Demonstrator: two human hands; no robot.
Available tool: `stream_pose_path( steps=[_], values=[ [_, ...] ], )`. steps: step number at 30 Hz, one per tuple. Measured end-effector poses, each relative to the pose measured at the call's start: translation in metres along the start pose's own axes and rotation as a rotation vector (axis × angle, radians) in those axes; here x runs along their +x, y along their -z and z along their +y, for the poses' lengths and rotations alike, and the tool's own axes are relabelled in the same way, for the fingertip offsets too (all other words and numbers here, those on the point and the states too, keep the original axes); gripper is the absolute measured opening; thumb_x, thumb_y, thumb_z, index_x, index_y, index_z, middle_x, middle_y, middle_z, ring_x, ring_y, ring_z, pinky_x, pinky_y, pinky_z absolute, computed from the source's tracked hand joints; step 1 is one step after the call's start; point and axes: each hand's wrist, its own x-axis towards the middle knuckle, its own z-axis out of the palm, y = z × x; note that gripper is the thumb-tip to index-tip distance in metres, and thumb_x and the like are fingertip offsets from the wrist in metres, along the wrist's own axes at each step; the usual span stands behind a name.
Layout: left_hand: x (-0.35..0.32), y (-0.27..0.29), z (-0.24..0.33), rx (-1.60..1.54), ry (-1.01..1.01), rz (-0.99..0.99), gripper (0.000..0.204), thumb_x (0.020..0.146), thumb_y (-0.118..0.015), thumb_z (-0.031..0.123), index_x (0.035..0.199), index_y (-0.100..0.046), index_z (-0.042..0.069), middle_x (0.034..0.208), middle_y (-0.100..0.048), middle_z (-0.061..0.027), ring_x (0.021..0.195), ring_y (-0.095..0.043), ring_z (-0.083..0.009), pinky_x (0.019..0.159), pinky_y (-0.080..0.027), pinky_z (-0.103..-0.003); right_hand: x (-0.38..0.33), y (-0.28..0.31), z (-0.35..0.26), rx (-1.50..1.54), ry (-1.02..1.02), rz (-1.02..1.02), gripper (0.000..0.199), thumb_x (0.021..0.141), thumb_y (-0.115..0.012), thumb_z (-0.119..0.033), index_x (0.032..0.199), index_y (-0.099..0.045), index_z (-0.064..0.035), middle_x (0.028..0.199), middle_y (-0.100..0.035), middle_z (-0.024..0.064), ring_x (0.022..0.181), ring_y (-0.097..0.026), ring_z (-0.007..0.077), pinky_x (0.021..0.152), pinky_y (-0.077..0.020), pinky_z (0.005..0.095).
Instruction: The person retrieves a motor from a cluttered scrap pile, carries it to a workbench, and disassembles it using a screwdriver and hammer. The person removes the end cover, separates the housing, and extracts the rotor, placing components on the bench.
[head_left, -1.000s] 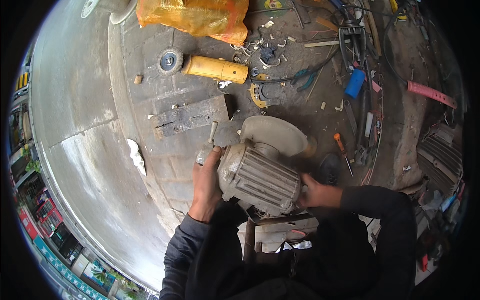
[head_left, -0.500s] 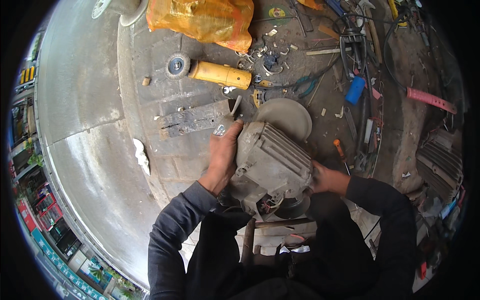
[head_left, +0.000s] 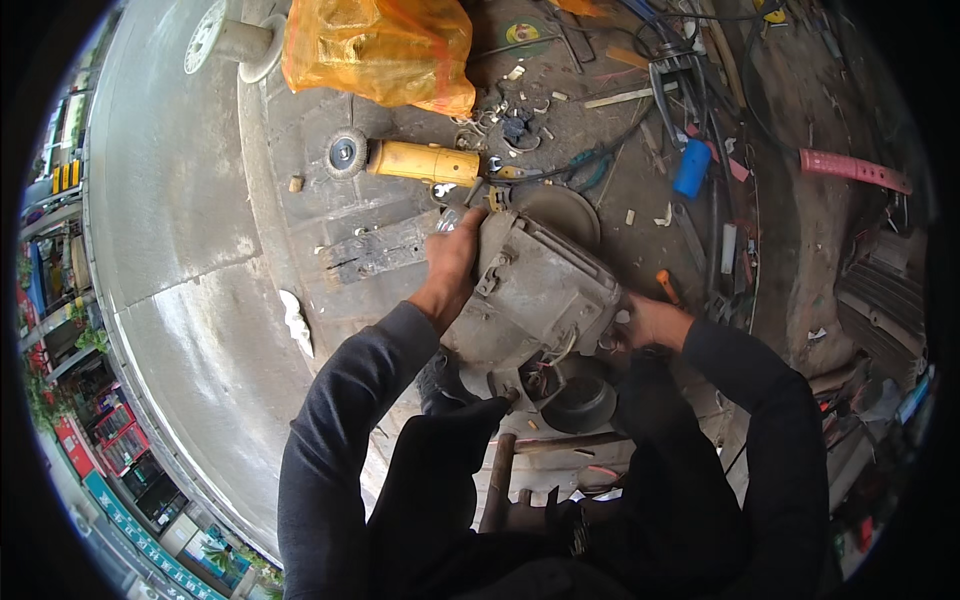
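Note:
Between my hands is a dusty grey electric motor [head_left: 550, 290], tilted above the ground in front of my knees. My left hand [head_left: 450, 262] grips its left end, thumb on top. At the opposite end my right hand [head_left: 650, 322] holds the lower right corner, its fingertips partly hidden by the housing. A flat box-shaped cover faces up, and thin wires [head_left: 540, 380] show in an opening below it. Behind the motor lies a round grey disc [head_left: 572, 218], partly covered. A dark round dish-like part [head_left: 582, 400] sits below, near my right knee.
A yellow angle grinder [head_left: 425, 162] with a wire wheel lies ahead, beyond a worn flat board [head_left: 385, 250]. An orange sack [head_left: 380, 55] is farther off. Rightward are an orange-handled screwdriver [head_left: 668, 287], a blue cylinder [head_left: 692, 167], a puller [head_left: 678, 80] and a finned housing [head_left: 882, 310].
The motor has been turned in my hands: its fins faced up before, and now the box-shaped cover does. More of the dark round part shows. Both hands keep their hold.

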Motion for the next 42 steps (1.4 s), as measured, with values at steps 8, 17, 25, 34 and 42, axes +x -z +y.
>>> stream_pose_path(
  steps=[8, 17, 25, 34, 42],
  values=[
    [0.029, 0.000, -0.011, 0.075, -0.044, -0.028, 0.050, 0.090, -0.077, 0.036, 0.109, -0.070, -0.009, 0.094, -0.073, -0.0143, 0.074, -0.071, -0.0254, 0.065, -0.058, -0.038, -0.031, -0.025, 0.003, -0.122, 0.073, 0.340, 0.084, 0.103, -0.030, -0.071, 0.130, -0.054, 0.0053, 0.084, -0.069, 0.0196, 0.068, -0.069, 0.0245, 0.056, -0.0547, 0.0354],
    [-0.039, 0.077, -0.062, 0.130, 0.109, -0.160, 0.050, 0.102, -0.059, 0.048, 0.114, -0.065, -0.001, 0.102, -0.069, -0.0105, 0.088, -0.064, -0.0253, 0.078, -0.054, -0.039, -0.029, -0.038, 0.021, -0.030, 0.405, 0.406, 0.056, 0.105, -0.044, -0.050, 0.127, -0.059, -0.0003, 0.091, -0.071, 0.0144, 0.064, -0.072, 0.0230, 0.055, -0.0600, 0.0337],
    [-0.127, 0.120, -0.112, 1.180, -0.127, -0.631, 0.030, 0.101, -0.061, 0.023, 0.110, -0.067, -0.004, 0.099, -0.069, -0.0131, 0.089, -0.067, -0.0235, 0.079, -0.056, -0.038, -0.002, -0.067, 0.069, -0.475, 0.474, 0.235, 0.025, 0.087, -0.061, -0.014, 0.103, -0.063, 0.0043, 0.067, -0.068, 0.0118, 0.057, -0.068, 0.0221, 0.053, -0.0555, 0.0374],
    [-0.185, 0.110, -0.075, 1.369, -0.302, -0.824, 0.026, 0.092, -0.068, 0.025, 0.103, -0.071, 0.001, 0.093, -0.071, -0.0151, 0.091, -0.070, -0.0308, 0.081, -0.055, -0.041, 0.000, -0.097, 0.076, -0.946, 0.461, 0.140, 0.065, 0.082, -0.069, -0.040, 0.126, -0.060, 0.0074, 0.115, -0.069, 0.0313, 0.108, -0.068, 0.0439, 0.090, -0.0550, 0.0477],
    [-0.184, 0.108, -0.095, 1.350, -0.545, -1.390, 0.014, 0.084, -0.073, 0.021, 0.087, -0.070, 0.008, 0.089, -0.065, -0.0119, 0.088, -0.065, -0.0349, 0.084, -0.052, -0.046, 0.002, -0.106, 0.072, -0.898, 0.562, 0.133, 0.057, 0.080, -0.071, -0.035, 0.117, -0.062, 0.0074, 0.111, -0.070, 0.0307, 0.106, -0.069, 0.0423, 0.089, -0.0551, 0.0465]
  ],
)
